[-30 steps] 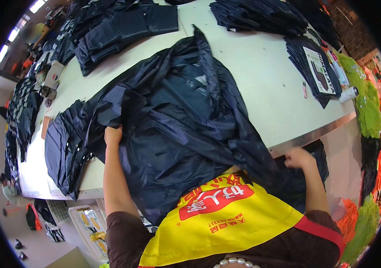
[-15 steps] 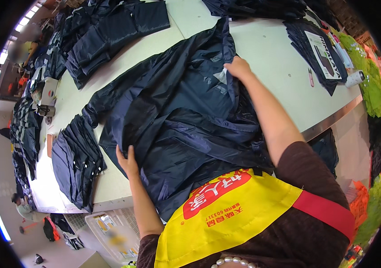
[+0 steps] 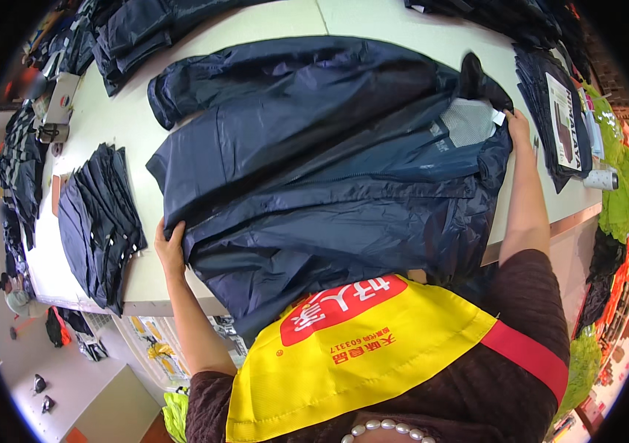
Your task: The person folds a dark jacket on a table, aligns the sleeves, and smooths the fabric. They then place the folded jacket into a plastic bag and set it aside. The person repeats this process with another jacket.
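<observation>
A dark navy rain jacket (image 3: 307, 133) lies spread across the pale table, its front partly open along a zipper line. One sleeve stretches along its far side to the left. Pale mesh lining (image 3: 469, 118) and a small white label (image 3: 499, 117) show at the collar end on the right. My left hand (image 3: 171, 247) is closed on the jacket's left edge, thumb on top. At the collar, by the label, my right hand (image 3: 519, 131) grips the cloth, fingers partly hidden. The jacket's near edge drapes over the table's front against my yellow apron (image 3: 358, 347).
A stack of folded dark garments (image 3: 100, 221) lies left on the table (image 3: 270, 26). More dark garments (image 3: 159, 26) are piled at the far left. Dark packages (image 3: 550, 111) and a white cylinder (image 3: 600, 179) sit at the right edge. Below the table stands a pale crate (image 3: 144, 336).
The bunched jacket has been pulled out wide and flatter. My right hand has moved right with the collar, my left hand left along with the other edge. The sleeve now lies along the far side.
</observation>
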{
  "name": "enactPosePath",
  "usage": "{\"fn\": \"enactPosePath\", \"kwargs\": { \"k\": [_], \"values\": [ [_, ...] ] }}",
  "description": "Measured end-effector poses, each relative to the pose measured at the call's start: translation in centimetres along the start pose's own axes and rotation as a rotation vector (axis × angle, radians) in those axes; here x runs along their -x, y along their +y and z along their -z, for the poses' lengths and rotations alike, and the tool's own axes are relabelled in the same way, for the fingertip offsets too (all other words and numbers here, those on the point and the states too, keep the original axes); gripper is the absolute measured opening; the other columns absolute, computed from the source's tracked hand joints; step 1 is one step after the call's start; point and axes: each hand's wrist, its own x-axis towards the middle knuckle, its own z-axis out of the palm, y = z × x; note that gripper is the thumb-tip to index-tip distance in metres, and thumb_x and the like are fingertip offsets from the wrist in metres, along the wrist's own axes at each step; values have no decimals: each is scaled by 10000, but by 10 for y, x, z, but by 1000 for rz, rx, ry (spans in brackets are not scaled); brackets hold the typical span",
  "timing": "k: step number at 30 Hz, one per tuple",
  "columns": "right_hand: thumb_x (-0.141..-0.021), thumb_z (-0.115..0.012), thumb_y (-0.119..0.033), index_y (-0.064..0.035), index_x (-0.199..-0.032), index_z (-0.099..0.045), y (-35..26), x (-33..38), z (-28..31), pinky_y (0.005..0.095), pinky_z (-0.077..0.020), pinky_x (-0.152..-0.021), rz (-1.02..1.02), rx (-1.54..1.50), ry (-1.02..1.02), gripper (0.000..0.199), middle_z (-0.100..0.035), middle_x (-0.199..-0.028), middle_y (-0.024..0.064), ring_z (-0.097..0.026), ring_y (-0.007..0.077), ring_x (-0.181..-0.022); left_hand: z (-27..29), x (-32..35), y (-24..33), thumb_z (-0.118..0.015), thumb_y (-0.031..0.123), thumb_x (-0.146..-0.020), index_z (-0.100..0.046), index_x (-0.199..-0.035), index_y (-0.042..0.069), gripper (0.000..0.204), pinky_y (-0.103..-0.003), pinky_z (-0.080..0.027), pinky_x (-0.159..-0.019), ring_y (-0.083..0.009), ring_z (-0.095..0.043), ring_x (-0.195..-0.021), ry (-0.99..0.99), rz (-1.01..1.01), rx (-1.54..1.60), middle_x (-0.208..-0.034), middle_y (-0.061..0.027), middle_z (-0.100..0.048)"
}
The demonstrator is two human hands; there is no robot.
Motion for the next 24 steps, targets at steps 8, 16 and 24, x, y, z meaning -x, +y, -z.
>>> {"fn": "enactPosePath", "kwargs": {
  "k": [8,16,24],
  "values": [
    [-770,-678,-303,-70,-1117,-610,-272,192,64,361,-444,-906,568,-371,-375,424,-594,-1108,128,-578,268,-999,1,10,35,-706,12,-701,-432,-1302,-48,664,-305,-443,-916,-220,-591,-991,-183,-26,104,-1106,-152,-602],
    [-740,-566,-84,-102,-1020,-617,-342,349,-42,258,-493,-654,1573,-322,-137,286,-476,-828,46,-508,191,-791,17,13,27,-686,-45,-667,-381,-1356,-20,754,-317,-392,-990,-238,-527,-1118,-292,-7,272,-1227,-152,-532],
    [-772,-576,-147,-74,-931,-638,-360,366,-19,387,-504,-693,1213,-123,-898,186,-645,-856,127,-622,296,-802,11,8,-5,-691,-8,-722,-412,-1340,-18,678,-286,-413,-958,-208,-548,-1079,-304,37,431,-1199,-136,-555]
  ]
}}
